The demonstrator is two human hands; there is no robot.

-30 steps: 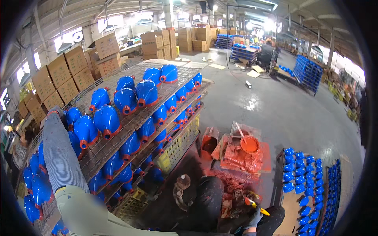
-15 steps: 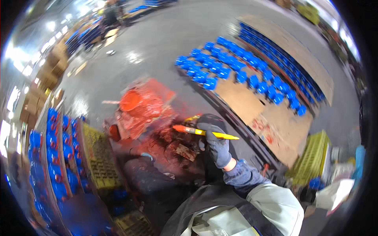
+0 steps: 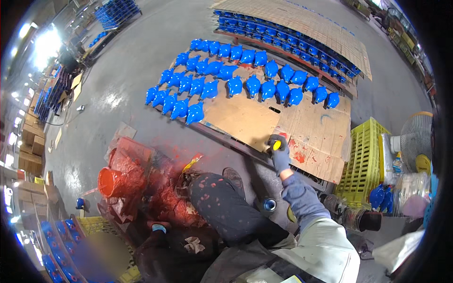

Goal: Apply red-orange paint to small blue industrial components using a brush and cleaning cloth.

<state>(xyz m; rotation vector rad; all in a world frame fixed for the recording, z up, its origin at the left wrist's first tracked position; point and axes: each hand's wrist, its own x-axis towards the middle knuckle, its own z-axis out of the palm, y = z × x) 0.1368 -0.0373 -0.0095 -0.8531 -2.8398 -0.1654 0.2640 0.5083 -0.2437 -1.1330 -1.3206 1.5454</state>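
Note:
My right hand [image 3: 279, 153], in a dark grey glove, is closed around a paint brush [image 3: 277, 145]. The yellow handle end points up at me; the bristles are hidden beneath the hand. It is over the near edge of a cardboard sheet [image 3: 245, 117], close to red paint smears. Whether the brush touches the cardboard I cannot tell. Rows of glossy blue castings [image 3: 196, 113] stand on the sheet, mostly beyond and to the left of the hand. At lower left, a red-coated bucket [image 3: 109, 181] lies tilted on paint-soaked sheeting. My left hand does not show.
A yellow plastic crate [image 3: 361, 151] stands at the right, beside a fan [image 3: 417, 137]. Farther back, a rack of blue castings [image 3: 283, 37] lies under cardboard. More blue parts [image 3: 59, 240] are at lower left. A small can [image 3: 269, 204] stands by my leg.
My right hand has moved with the brush from above the red-painted area to the cardboard, and the handle has turned toward me. The view has swung to the right.

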